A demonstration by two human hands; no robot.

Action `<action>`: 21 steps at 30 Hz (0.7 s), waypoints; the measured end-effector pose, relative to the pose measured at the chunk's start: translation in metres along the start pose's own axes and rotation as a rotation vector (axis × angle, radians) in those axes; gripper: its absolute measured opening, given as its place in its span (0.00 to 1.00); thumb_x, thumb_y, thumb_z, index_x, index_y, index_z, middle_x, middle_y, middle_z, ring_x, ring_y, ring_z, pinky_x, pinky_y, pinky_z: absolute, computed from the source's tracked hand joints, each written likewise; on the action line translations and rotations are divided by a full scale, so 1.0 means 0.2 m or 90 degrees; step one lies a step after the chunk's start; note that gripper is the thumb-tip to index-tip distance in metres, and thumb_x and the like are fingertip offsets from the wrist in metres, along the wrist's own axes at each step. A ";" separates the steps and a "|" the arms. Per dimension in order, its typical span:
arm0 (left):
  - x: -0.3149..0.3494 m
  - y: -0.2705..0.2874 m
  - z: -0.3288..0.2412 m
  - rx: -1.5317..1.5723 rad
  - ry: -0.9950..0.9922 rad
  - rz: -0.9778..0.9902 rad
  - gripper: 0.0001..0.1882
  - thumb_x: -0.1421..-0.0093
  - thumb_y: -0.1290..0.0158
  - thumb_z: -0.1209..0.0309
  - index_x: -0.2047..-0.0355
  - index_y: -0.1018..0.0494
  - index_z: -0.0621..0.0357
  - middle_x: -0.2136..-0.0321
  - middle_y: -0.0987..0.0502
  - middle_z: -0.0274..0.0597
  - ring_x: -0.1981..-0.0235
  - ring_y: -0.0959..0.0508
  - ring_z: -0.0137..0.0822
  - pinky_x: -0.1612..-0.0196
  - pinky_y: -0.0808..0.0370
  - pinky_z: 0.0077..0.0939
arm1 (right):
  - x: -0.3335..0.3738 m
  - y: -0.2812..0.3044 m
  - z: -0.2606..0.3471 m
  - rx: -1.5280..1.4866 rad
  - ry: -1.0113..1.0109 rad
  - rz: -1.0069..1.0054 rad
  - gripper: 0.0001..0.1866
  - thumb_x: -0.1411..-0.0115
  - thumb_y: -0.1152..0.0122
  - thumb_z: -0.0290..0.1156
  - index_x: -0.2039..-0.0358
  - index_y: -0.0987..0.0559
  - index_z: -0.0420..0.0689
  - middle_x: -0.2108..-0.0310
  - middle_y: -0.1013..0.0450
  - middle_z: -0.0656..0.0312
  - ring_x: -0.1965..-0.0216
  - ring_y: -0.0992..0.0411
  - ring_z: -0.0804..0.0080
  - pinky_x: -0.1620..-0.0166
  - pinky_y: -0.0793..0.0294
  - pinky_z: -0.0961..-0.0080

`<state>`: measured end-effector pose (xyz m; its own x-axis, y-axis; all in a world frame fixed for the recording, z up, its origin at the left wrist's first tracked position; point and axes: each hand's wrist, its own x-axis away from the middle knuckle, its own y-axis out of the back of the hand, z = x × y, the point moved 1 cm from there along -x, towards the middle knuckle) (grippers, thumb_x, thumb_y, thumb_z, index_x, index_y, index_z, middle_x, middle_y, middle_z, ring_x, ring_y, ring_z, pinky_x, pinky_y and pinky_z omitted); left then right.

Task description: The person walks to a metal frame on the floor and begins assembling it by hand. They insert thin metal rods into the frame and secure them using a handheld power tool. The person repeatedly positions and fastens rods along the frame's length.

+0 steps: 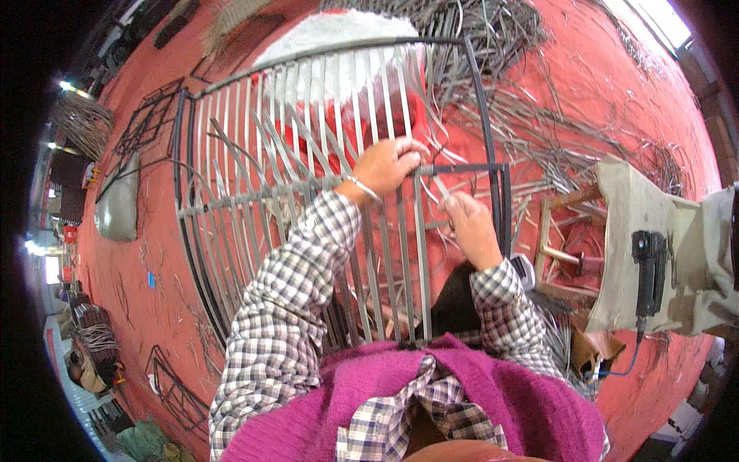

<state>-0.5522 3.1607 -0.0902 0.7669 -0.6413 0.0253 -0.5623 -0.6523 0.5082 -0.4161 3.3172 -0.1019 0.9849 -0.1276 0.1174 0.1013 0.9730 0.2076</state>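
A dark metal frame (479, 108) stands before me, with flat grey strips (372, 100) running lengthwise over it in parallel rows. Several loose strip ends stick up left of my hands. My left hand (387, 167) is closed at the frame's crossbar (454, 168), its thumb and fingers curled together; what they pinch is hidden. Just to the right and nearer, my right hand (471, 225) pinches a narrow grey strip (440, 187) that reaches up to the crossbar.
A large heap of grey strips (485, 46) lies beyond the frame, beside a white bulky bundle (331, 35). At right, a cloth-covered stand (681, 239) bears a black power tool (649, 269) with a cord. Bare metal frames (150, 123) and scraps lie on the red floor (146, 289).
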 end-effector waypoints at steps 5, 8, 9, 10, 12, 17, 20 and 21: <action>0.01 0.01 -0.04 0.025 0.059 -0.007 0.11 0.40 0.53 0.71 0.61 0.27 0.64 0.67 0.22 0.38 0.64 0.24 0.26 0.59 0.28 0.21 | 0.00 0.00 -0.01 -0.042 -0.017 0.006 0.16 0.36 0.56 0.35 0.70 0.26 0.36 0.76 0.28 0.59 0.82 0.31 0.76 0.78 0.31 0.78; 0.02 0.01 -0.06 0.073 0.076 0.003 0.11 0.39 0.53 0.71 0.61 0.27 0.64 0.67 0.22 0.37 0.64 0.24 0.25 0.59 0.28 0.20 | 0.01 0.01 -0.02 -0.111 -0.005 0.019 0.14 0.36 0.55 0.35 0.70 0.26 0.38 0.79 0.33 0.67 0.81 0.37 0.84 0.76 0.34 0.85; 0.02 0.01 -0.06 0.123 0.081 -0.003 0.11 0.39 0.53 0.71 0.61 0.27 0.64 0.67 0.23 0.37 0.64 0.25 0.25 0.59 0.28 0.20 | 0.01 0.01 -0.02 -0.103 -0.003 0.022 0.14 0.36 0.55 0.35 0.70 0.26 0.38 0.79 0.33 0.67 0.81 0.37 0.84 0.76 0.34 0.85; 0.02 0.01 -0.07 0.129 0.073 -0.010 0.11 0.39 0.53 0.71 0.61 0.27 0.64 0.67 0.23 0.37 0.64 0.25 0.25 0.59 0.28 0.20 | 0.01 0.02 -0.02 -0.096 0.001 0.025 0.14 0.36 0.56 0.35 0.70 0.26 0.37 0.79 0.33 0.67 0.81 0.36 0.84 0.76 0.34 0.85; 0.02 0.02 -0.07 0.155 0.061 -0.015 0.10 0.39 0.53 0.71 0.61 0.27 0.64 0.68 0.23 0.37 0.64 0.25 0.25 0.59 0.28 0.19 | 0.01 0.02 -0.02 -0.081 0.003 0.031 0.14 0.35 0.56 0.34 0.70 0.26 0.37 0.78 0.32 0.67 0.81 0.36 0.84 0.75 0.34 0.85; 0.03 0.03 -0.10 0.205 0.057 -0.025 0.10 0.38 0.53 0.70 0.61 0.27 0.64 0.68 0.23 0.36 0.64 0.25 0.24 0.58 0.28 0.19 | 0.02 0.03 -0.01 -0.076 0.021 0.036 0.15 0.35 0.56 0.35 0.70 0.26 0.37 0.78 0.32 0.66 0.81 0.36 0.82 0.76 0.34 0.84; 0.04 0.04 -0.12 0.204 0.063 -0.038 0.11 0.38 0.52 0.69 0.61 0.27 0.64 0.68 0.23 0.36 0.65 0.25 0.24 0.58 0.28 0.18 | 0.02 0.03 0.01 -0.039 0.000 0.033 0.15 0.35 0.56 0.35 0.70 0.26 0.37 0.78 0.32 0.65 0.81 0.35 0.82 0.76 0.34 0.84; 0.04 0.04 -0.13 0.198 0.066 -0.039 0.11 0.38 0.52 0.69 0.61 0.27 0.64 0.68 0.23 0.36 0.65 0.25 0.24 0.59 0.28 0.18 | 0.02 0.03 0.02 -0.063 0.019 0.042 0.15 0.35 0.56 0.35 0.70 0.26 0.37 0.78 0.32 0.65 0.81 0.35 0.82 0.76 0.34 0.84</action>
<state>-0.5421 3.1599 -0.0638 0.8202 -0.5637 0.0979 -0.5700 -0.7904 0.2244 -0.4114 3.3219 -0.0970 0.9935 -0.0579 0.0978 0.0478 0.9936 0.1028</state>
